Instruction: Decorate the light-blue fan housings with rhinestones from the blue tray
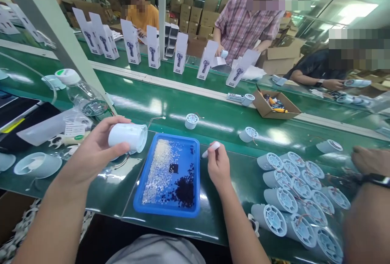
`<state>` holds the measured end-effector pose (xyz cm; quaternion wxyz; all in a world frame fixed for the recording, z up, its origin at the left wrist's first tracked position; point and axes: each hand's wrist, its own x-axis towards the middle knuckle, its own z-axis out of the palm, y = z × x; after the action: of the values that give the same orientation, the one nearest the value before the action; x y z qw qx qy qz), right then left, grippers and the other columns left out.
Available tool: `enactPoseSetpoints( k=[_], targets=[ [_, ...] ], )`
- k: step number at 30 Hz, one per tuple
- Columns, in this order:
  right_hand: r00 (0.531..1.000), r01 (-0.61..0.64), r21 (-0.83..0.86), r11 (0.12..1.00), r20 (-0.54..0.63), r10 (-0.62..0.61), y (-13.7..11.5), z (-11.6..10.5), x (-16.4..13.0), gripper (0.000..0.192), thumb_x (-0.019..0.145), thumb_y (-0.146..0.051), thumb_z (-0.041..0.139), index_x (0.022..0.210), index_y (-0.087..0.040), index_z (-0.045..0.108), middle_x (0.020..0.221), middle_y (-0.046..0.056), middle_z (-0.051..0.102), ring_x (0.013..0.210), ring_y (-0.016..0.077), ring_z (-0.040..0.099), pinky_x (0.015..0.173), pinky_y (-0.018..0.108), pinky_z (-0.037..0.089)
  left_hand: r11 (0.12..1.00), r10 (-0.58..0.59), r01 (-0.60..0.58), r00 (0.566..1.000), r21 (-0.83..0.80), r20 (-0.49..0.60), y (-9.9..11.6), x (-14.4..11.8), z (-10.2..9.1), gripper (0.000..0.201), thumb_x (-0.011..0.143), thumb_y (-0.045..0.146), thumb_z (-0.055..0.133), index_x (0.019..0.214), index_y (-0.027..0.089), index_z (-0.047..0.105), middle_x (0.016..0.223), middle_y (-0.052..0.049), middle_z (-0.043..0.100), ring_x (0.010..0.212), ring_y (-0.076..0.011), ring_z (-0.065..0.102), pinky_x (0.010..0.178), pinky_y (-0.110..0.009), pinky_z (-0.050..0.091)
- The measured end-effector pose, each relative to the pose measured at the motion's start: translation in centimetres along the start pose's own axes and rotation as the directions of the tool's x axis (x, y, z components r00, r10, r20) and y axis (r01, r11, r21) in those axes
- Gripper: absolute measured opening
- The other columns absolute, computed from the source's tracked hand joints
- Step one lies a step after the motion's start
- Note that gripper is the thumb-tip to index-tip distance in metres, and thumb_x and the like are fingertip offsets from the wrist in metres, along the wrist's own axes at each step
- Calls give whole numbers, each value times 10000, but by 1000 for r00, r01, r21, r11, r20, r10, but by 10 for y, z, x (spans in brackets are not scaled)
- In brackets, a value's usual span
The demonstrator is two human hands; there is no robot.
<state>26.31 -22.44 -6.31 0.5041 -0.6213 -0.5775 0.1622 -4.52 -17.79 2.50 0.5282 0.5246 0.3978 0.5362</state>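
Left hand [91,150] grips white cylinder [128,137]; label [74,130] unreadable.

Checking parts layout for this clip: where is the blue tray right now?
In the head view, the blue tray lies on the green bench at centre, between the left hand, which holds a white cylinder, and the right hand.

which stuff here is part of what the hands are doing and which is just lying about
In use:
- left hand holding white cylinder housing
- right hand holding white pen-like tool
- blue tray of small parts

Lying about:
- pile of fan housings
- clear bottle
- cardboard box
- upright product boxes
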Motion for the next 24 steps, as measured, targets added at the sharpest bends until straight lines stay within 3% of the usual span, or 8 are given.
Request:
enactPoseSetpoints(
  k=[4, 9, 14, 18, 21, 24],
  targets=[
    [1000, 12, -14, 1000, 27, -11, 2, 2, -1, 218, 962, -379, 394, 883, -205, 499, 706, -9, 579, 644, 150, 536, 665, 292, 437, 998, -5, -1, 996, -66, -88, -10, -12, -12, 537, 613, 239, 790, 1112, 293, 601, 848, -48, 657, 652, -185, 620, 511, -273, 493],
    [997, 50, -59, 997, 54, -46, 1, 2, 0, 194, 925, -371, 458, 835, -207, 510, 721, -1, 557, 650, 158, 517, 636, 291, 425, 980, -14, -10, 993, -197, -120, -19, -14, -17, 395, 640, 305, 782, 982, 243, 593, 916, -77, 688, 749, -222, 660, 566, -297, 525],
    [997, 72, -69, 995, 9, -71, -10, -7, -4, 170, 919, -359, 480, 896, -200, 534, 737, 5, 581, 644, 155, 554, 621, 286, 450, 963, -117, 111, 993, -245, -8, -15, -23, -4, 431, 657, 385, 770, 1032, 208, 651, 1162, -181, 656, 902, -311, 678, 631, -351, 569],
    [994, 70, 34, 997, -84, -67, -24, -7, -16, 182, 912, -374, 515, 957, -200, 545, 789, 20, 605, 641, 154, 590, 611, 288, 484, 920, -181, 157, 983, -360, -33, -9, -30, 18, 355, 739, 395, 711, 1036, 202, 689, 1163, -152, 657, 949, -254, 665, 718, -312, 590],
    [997, 77, 102, 992, 5, -78, -33, 3, -26, 173, 897, -372, 547, 930, -204, 567, 790, 25, 620, 636, 160, 598, 606, 295, 494, 875, -179, 124, 981, -468, -75, -11, -31, 27, 226, 813, 327, 654, 1002, 209, 685, 1044, -92, 679, 898, -191, 662, 745, -275, 585],
    [994, 81, 78, 994, 68, -86, -35, 11, -31, 171, 892, -374, 558, 910, -204, 576, 775, 15, 622, 641, 161, 601, 634, 303, 486, 861, -193, 138, 979, -490, -64, -14, -35, 25, 152, 841, 282, 626, 959, 203, 679, 959, -77, 681, 852, -184, 663, 721, -283, 587]
  ],
)
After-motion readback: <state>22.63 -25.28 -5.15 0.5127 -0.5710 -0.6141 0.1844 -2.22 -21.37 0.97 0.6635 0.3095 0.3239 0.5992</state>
